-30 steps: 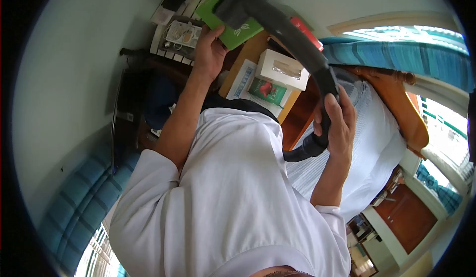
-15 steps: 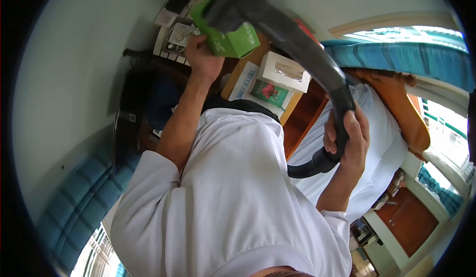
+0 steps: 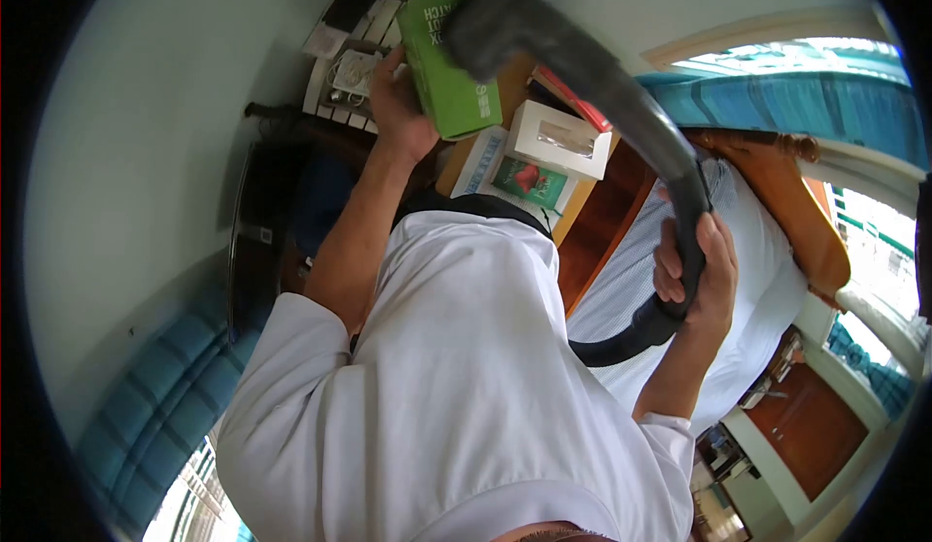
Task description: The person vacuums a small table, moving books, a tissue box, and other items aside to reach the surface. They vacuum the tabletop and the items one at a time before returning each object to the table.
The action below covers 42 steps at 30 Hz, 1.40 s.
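My left hand (image 3: 400,110) is closed on the near left edge of a bright green box (image 3: 454,100) with white lettering, held up over the desk. My right hand (image 3: 707,275) wraps round the dark handle of a vacuum cleaner wand (image 3: 636,115). At the wand's far end, the wide floor nozzle (image 3: 495,32) overlaps the upper right part of the box in this view. A black hose (image 3: 616,348) runs from below the right hand towards my shirt and disappears behind it.
On the wooden desk are a white box with a window (image 3: 532,144), a green booklet (image 3: 544,185) and a red item (image 3: 573,100). A tray of cables (image 3: 351,74) stands further left. To the right is a bed (image 3: 748,299) with a wooden headboard (image 3: 811,231).
The green box has turned, showing a broad lettered face, and sits slightly lower. The nozzle has shifted right, and my right hand has moved a little right and down with the wand.
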Tool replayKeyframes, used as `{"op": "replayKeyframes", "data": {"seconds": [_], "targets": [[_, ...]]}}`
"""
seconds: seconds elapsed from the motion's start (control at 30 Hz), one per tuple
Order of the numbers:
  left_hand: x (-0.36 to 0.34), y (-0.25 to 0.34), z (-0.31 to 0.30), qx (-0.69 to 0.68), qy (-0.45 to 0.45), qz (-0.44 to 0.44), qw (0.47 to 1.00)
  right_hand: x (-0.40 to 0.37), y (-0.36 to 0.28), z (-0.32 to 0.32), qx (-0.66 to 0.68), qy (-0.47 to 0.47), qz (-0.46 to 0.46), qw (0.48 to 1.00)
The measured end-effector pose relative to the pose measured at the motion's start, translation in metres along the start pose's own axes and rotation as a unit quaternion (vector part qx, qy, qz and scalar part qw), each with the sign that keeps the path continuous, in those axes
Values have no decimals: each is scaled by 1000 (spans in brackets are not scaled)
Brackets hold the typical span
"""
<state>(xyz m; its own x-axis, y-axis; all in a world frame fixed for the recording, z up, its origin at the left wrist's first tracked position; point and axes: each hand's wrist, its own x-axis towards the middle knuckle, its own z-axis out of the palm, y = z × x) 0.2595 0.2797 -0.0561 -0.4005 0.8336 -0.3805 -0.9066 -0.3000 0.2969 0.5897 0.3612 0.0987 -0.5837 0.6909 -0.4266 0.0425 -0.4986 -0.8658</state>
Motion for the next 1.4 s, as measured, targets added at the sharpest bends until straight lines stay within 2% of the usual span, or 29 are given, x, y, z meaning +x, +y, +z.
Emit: {"op": "replayKeyframes", "data": {"seconds": [0.03, 0.07, 0.13, 0.17, 0.2, 0.27, 0.3, 0.37, 0.4, 0.43, 0.47, 0.53, 0.57, 0.67, 0.73, 0.83, 0.93, 1.0, 1.07, 1.1, 1.13, 1.2, 1.27, 1.33, 1.37, 1.4], "targets": [[10, -9, -23, -10, -142, -12, 990, 3, -2, 7, -4, -22, 4, 1000], [15, -13, -27, -6, -147, -17, 989, 6, 2, 10, -20, -25, 8, 999], [20, -16, -32, -65, -250, -49, 965, 8, 15, 1, -32, -35, 21, 999], [21, -15, -32, -82, -176, -61, 979, 6, 19, -4, -35, -43, 23, 998], [19, -13, -33, -84, -172, -51, 980, 0, 24, -10, -33, -33, 19, 999], [12, -11, -35, -43, -70, -55, 995, 3, 30, -20, -30, -30, 22, 999], [10, -5, -46, -63, -175, -94, 978, 5, 34, -24, -39, -18, -8, 999], [9, -5, -49, -84, -142, -117, 979, 8, 36, -23, -42, -21, -58, 997], [12, -7, -47, -105, -111, -139, 978, 13, 35, -20, -41, -16, -61, 997], [12, -9, -44, -104, -114, -144, 978, 18, 34, -15, -41, -50, -48, 997], [9, -10, -38, -68, -122, -131, 982, 23, 34, -10, -42, -85, -34, 995], [-1, -7, -24, 2, -136, -97, 986, 33, 36, -9, -78, -91, -20, 993], [-11, 1, -12, -100, -170, -148, 969, 38, 44, -17, -83, -85, -21, 993], [-12, 12, -17, -68, -167, -108, 978, 40, 56, -39, -109, -58, -14, 992], [-10, 12, -24, -63, -132, -110, 983, 38, 60, -47, -104, -41, -17, 994], [-11, 7, -19, -113, -112, -128, 979, 36, 54, -35, -94, -73, -32, 992], [-13, 8, -8, -50, -229, -114, 965, 37, 50, -29, -113, -77, -48, 989], [-12, 17, -6, -74, -231, -140, 960, 40, 50, -33, -141, -68, -51, 986], [-14, 20, -8, -105, -75, -154, 980, 43, 53, -43, -153, -39, -27, 987], [-8, 15, -27, -143, -149, -185, 961, 43, 54, -44, -155, -45, -26, 987], [-5, 13, -32, -144, -147, -181, 962, 41, 54, -40, -158, -40, -38, 986], [3, 9, -38, -134, -233, -157, 950, 37, 59, -31, -157, -28, -48, 986], [7, 14, -40, -152, -242, -173, 943, 36, 63, -21, -107, -78, -70, 989], [9, 22, -41, -187, -263, -194, 926, 37, 63, -18, -158, -79, -55, 983], [-18, 24, 2, 2, -137, -23, 990, 38, 67, -22, -194, -41, -69, 978], [-12, 29, -8, 1, -135, -19, 991, 40, 70, -25, -229, -5, -83, 970]]}}
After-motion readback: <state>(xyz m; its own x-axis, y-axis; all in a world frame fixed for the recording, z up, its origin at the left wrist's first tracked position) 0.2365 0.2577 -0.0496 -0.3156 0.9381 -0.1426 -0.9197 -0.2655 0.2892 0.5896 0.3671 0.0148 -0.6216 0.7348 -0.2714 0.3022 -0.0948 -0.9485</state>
